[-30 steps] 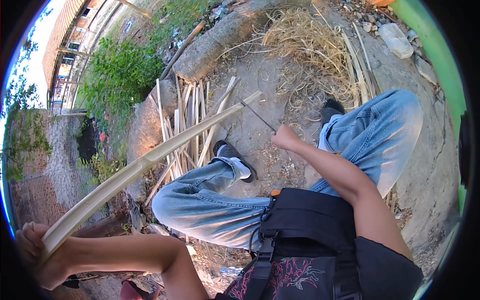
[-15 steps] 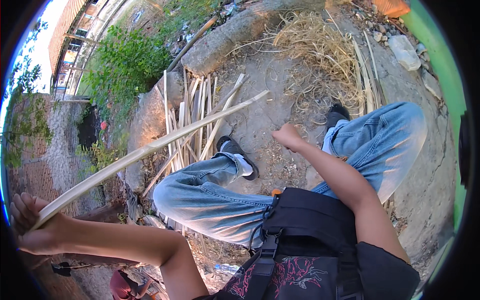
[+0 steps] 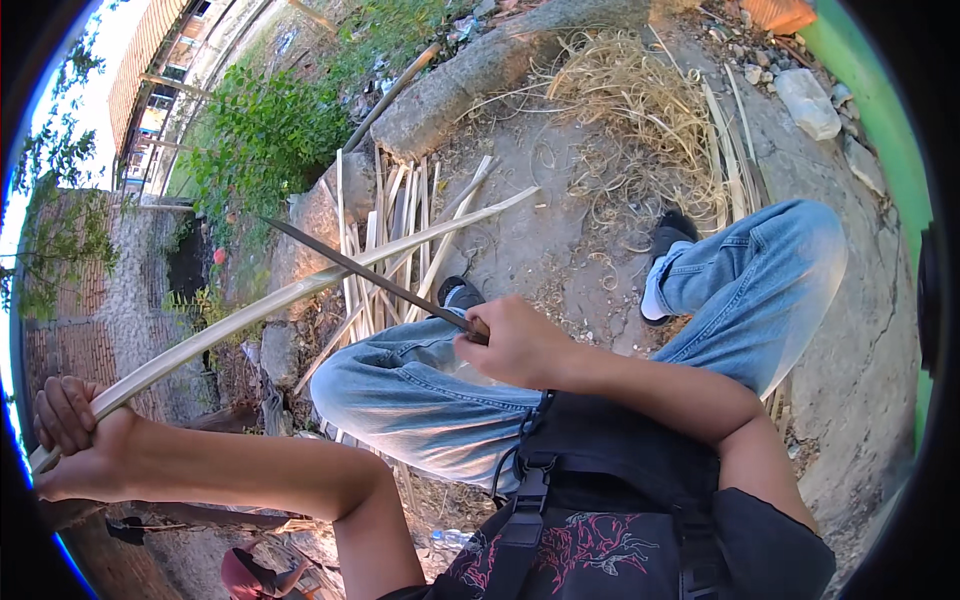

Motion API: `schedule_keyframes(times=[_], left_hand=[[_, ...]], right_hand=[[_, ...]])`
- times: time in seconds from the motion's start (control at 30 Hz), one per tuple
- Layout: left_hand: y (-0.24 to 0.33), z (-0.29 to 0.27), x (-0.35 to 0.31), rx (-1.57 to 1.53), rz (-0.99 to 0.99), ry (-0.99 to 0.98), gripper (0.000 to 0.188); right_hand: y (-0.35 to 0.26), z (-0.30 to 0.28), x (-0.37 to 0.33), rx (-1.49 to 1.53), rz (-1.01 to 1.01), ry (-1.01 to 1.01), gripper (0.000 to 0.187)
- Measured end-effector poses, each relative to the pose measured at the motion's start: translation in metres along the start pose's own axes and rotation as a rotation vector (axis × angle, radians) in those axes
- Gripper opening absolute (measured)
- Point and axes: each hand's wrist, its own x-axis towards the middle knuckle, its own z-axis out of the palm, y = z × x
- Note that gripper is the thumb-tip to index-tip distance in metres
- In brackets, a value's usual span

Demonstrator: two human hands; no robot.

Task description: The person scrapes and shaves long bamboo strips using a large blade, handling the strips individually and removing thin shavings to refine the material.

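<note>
At the far left my left hand (image 3: 80,440) is closed round the lower end of a long pale bamboo strip (image 3: 225,337). The strip slants up and right, its other end over the ground beyond my feet. My right hand (image 3: 515,345), in front of my lap, grips the brown handle of a knife (image 3: 385,285) with a long, narrow dark blade. The blade points up and left and crosses the strip in this view; whether they touch I cannot tell. Behind that crossing lies a pile of split bamboo strips (image 3: 408,205).
Curly bamboo shavings (image 3: 635,100) are heaped ahead, with several strips (image 3: 735,160) beside them. A rough stone edge (image 3: 450,85) borders the concrete ground. A green wall (image 3: 875,130) stands at right. Another person in a dark red head covering (image 3: 243,573) is at the lower left.
My right hand has moved left and closer to my body, and the knife blade now shows across the strip. My left hand has kept its grip and barely shifted.
</note>
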Motion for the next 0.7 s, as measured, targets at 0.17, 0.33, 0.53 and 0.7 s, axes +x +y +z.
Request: schedule_keyframes(times=[0.17,0.33,0.53,0.7], left_hand=[[-0.005,0.036,-0.014,0.285,0.027,0.228,0.044],[-0.004,0.029,-0.003,0.255,0.081,0.274,0.035],[-0.004,0.023,0.004,0.218,-0.005,0.329,0.035],[-0.007,0.043,-0.005,0.255,-0.016,0.461,0.037]], right_hand=[[0.141,-0.003,0.032,-0.165,0.386,0.175,0.036],[0.023,-0.004,0.018,0.085,0.068,0.064,0.033],[0.005,-0.003,0.010,0.122,0.125,-0.004,0.029],[0.063,0.000,0.025,-0.134,0.261,0.085,0.029]])
